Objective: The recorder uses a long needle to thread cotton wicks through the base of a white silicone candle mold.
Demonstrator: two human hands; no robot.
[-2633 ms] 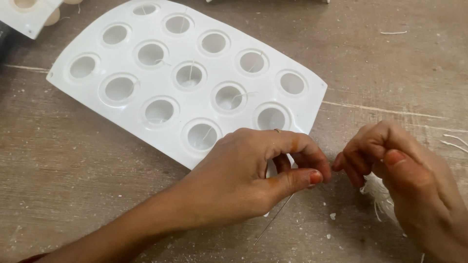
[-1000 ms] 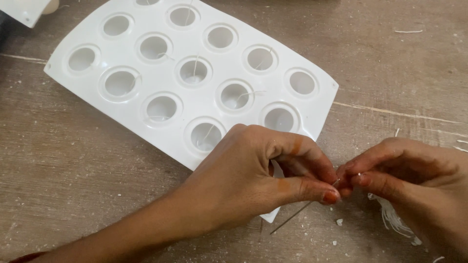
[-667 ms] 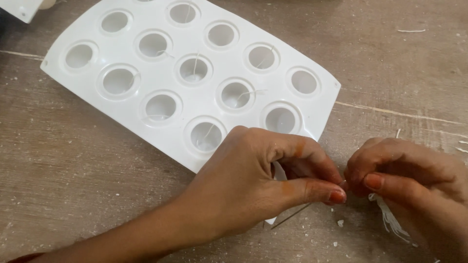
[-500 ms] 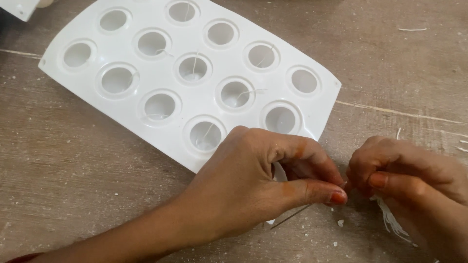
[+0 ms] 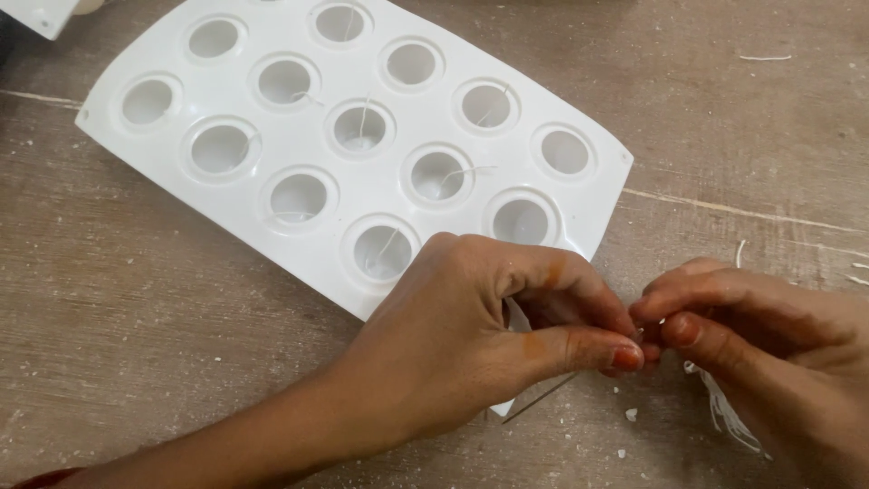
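Note:
A white mould tray (image 5: 380, 195) with several round cavities lies on the wooden table, thin white wicks lying in some cavities. My left hand (image 5: 489, 335) rests over the tray's near right corner, thumb and fingers pinched on a thin needle (image 5: 539, 409) that slants down and left below the thumb. My right hand (image 5: 769, 349) meets the left fingertip to fingertip, pinching a white thread (image 5: 724, 412) whose loose strands trail below it.
The worn wooden table (image 5: 136, 344) carries white crumbs and short thread bits (image 5: 765, 58) at the right. The corner of another white tray (image 5: 41, 14) shows at the top left.
My hands have stayed pinched together at the tray's corner. The right fingers have curled and shifted slightly on the thread; the view has drifted a little.

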